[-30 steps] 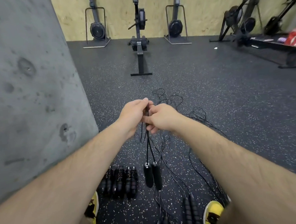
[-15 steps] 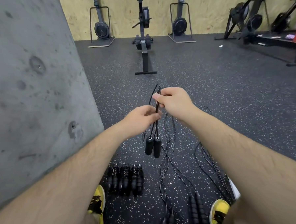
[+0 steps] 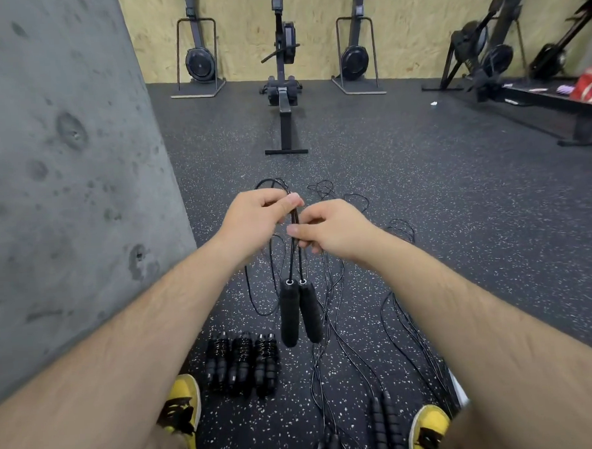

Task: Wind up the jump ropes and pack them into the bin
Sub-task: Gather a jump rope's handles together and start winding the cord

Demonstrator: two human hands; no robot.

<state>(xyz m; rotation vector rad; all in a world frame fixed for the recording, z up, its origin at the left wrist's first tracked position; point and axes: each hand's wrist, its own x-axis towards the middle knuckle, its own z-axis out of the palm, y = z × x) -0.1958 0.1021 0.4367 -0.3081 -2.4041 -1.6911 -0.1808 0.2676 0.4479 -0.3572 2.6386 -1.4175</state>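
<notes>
The dark speckled rubber floor (image 3: 423,190) is strewn, ahead and to the right, with a loose tangle of thin black cords (image 3: 330,325) belonging to unwound jump ropes. This tangle is judged the largest hazard: the cord being gathered runs down into it, so other ropes could be snagged and dragged along, or a knot pulled tight, if slack is drawn in quickly. Loops also lie close to the yellow shoe (image 3: 430,426) at near right, and a cord could be caught underfoot.

No bin is seen, so the place for packing cannot be told. Three wound bundles of black ropes with ribbed handles (image 3: 241,361) lie side by side on the floor at near left, just beyond the other yellow shoe (image 3: 180,405); they might be kicked apart by a step.

The black jump rope in hand (image 3: 292,221) is held out in front, above the floor. Its cords are pinched between thumb and curled fingers of the left hand (image 3: 256,219), with a small loop standing beyond the knuckles, and are pinched again just below by the closed fingers of the right hand (image 3: 332,227). The pair of smooth black handles (image 3: 299,313) hangs freely beneath, touching each other. Because they dangle, they could swing and twist the coil, and the loop might be lost if either pinch is eased.
</notes>
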